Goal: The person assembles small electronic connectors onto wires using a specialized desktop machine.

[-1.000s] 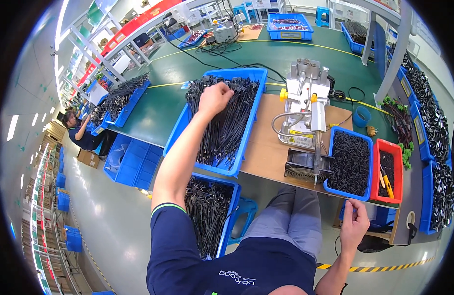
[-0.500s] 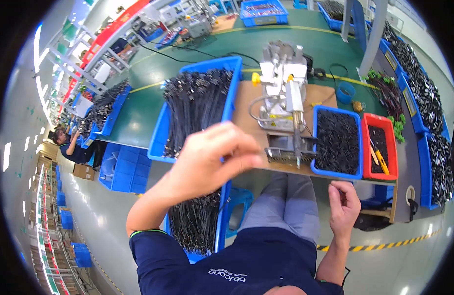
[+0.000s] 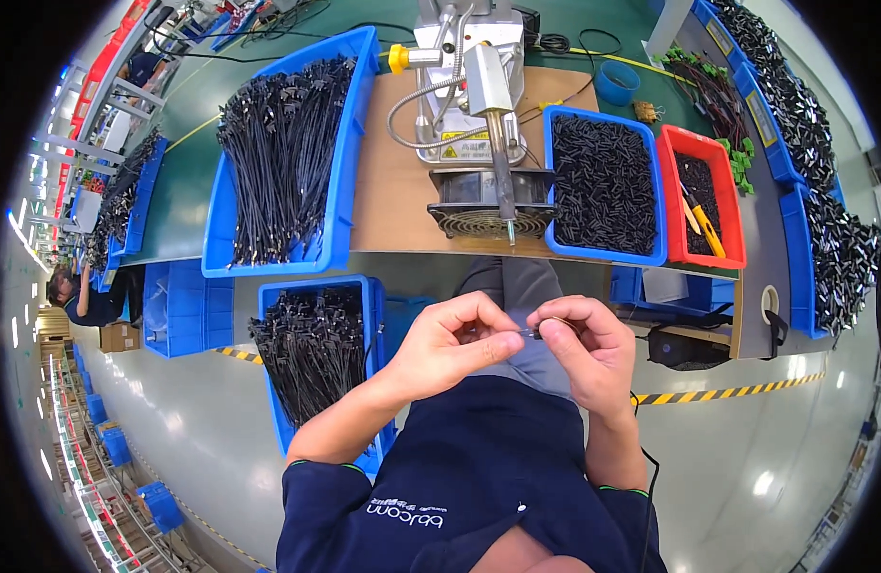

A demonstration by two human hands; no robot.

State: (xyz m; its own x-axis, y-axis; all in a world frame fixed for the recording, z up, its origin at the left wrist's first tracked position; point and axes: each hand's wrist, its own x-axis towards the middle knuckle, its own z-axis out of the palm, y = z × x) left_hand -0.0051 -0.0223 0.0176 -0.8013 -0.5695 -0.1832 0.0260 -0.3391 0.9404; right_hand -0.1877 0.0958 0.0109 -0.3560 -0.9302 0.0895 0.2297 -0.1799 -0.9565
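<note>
Together, the left hand (image 3: 460,346) and right hand (image 3: 590,351) are holding a small dark piece (image 3: 529,333). Their fingers (image 3: 501,345) are pinching it, tips nearly together.

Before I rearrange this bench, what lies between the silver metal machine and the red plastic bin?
A blue plastic bin of small black pieces, in the head view.

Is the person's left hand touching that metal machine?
Apart. The head view shows it: the left hand is lower in the picture, with the table's edge and grey trousers between it and the machine.
</note>
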